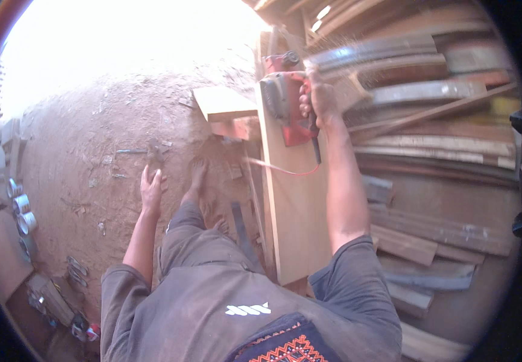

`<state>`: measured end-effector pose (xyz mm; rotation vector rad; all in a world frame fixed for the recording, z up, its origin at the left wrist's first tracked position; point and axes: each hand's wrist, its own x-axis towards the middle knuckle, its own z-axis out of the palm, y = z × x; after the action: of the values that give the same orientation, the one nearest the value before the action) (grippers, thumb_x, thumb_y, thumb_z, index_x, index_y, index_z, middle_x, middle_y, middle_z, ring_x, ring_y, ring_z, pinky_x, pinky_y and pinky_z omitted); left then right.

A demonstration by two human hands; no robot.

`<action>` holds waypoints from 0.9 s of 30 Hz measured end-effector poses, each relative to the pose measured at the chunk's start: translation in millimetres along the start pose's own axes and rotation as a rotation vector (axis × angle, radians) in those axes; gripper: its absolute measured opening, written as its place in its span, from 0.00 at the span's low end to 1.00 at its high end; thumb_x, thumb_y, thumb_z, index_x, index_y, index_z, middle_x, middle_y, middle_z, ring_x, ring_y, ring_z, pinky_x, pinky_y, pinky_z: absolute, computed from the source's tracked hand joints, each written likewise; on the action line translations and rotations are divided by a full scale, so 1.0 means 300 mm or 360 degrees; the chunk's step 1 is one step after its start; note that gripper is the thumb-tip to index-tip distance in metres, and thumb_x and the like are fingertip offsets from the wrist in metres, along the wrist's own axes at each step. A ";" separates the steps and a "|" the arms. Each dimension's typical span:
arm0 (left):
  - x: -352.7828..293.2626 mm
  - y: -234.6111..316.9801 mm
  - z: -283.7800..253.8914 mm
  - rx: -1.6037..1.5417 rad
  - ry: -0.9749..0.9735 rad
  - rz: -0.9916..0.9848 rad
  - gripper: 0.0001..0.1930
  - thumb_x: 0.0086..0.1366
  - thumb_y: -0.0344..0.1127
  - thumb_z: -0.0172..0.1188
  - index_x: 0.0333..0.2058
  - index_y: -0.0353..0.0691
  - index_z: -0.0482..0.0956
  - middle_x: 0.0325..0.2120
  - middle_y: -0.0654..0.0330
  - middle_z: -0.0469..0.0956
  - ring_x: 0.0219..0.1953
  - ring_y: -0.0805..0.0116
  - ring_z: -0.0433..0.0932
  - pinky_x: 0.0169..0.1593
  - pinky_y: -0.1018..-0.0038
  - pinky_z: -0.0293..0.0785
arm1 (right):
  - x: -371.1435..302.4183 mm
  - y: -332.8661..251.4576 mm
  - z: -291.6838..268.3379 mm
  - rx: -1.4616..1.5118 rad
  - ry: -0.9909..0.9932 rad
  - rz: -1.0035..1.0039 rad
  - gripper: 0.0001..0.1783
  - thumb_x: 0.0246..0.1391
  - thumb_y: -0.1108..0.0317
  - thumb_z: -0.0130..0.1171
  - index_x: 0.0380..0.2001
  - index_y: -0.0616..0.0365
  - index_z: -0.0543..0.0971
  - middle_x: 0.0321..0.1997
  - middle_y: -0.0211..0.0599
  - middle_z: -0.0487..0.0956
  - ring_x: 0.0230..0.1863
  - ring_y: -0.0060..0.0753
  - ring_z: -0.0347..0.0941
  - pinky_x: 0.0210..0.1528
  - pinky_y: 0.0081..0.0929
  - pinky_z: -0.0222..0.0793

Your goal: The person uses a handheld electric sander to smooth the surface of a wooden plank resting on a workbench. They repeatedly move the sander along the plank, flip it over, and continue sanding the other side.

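Grey shirt [206, 314] nearest, slanted white emblem [247, 309] across it

At left, white cans [22, 205], markings too small to read. Left grip [152, 190], fingers loosely spread, hangs over dirt floor [74, 175] near a hammer-like tool [132, 151]. Right grip [322, 99] clasps the red planer [285, 99] on the far part of the pale board [300, 211]; planks [436, 145] crowd the right.

The head-worn fisheye looks steeply down and forward past the wearer's shirt [200, 308], closest to the lens, to the left hand [151, 190] and right hand [321, 99] farther off, sweeping across dirt floor [62, 175] left of them and stacked boards [436, 145] to their right.
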<state>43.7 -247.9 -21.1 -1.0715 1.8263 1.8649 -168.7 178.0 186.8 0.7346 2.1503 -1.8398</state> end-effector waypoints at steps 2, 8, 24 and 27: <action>-0.028 0.084 0.106 0.0129 -0.0177 0.0160 0.38 0.74 0.45 0.61 0.76 0.44 0.53 0.60 0.53 0.76 0.52 0.66 0.81 0.47 0.67 0.80 | -0.209 0.121 -0.085 -0.0115 0.0037 0.0077 0.31 0.70 0.37 0.48 0.25 0.53 0.75 0.16 0.23 0.68 0.13 0.20 0.63 0.15 0.23 0.59; -0.173 0.181 0.559 0.0276 -0.0768 0.0666 0.33 0.77 0.42 0.58 0.74 0.40 0.57 0.58 0.52 0.77 0.54 0.64 0.80 0.51 0.68 0.80 | -1.231 0.585 -0.386 -0.0353 0.0180 0.0210 0.32 0.71 0.42 0.47 0.17 0.51 0.71 0.13 0.25 0.68 0.15 0.22 0.64 0.20 0.28 0.57; -0.301 0.061 1.010 0.0625 -0.0118 0.1285 0.31 0.80 0.44 0.43 0.72 0.28 0.54 0.62 0.36 0.67 0.64 0.37 0.65 0.68 0.51 0.60 | -1.252 0.596 -0.371 -0.0030 0.0466 0.0406 0.28 0.71 0.46 0.49 0.22 0.56 0.73 0.16 0.25 0.70 0.15 0.19 0.64 0.18 0.23 0.59; -0.311 0.063 1.007 0.0618 -0.0144 0.1250 0.32 0.79 0.43 0.44 0.73 0.28 0.53 0.62 0.36 0.66 0.64 0.38 0.65 0.69 0.51 0.59 | -0.970 0.463 -0.349 -0.0128 0.0329 0.0327 0.28 0.71 0.46 0.47 0.23 0.56 0.73 0.16 0.26 0.69 0.15 0.19 0.65 0.17 0.24 0.59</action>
<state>6.7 62.9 27.6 -0.1185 2.6364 1.7246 164.8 225.6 224.9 1.1247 2.1604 -1.6267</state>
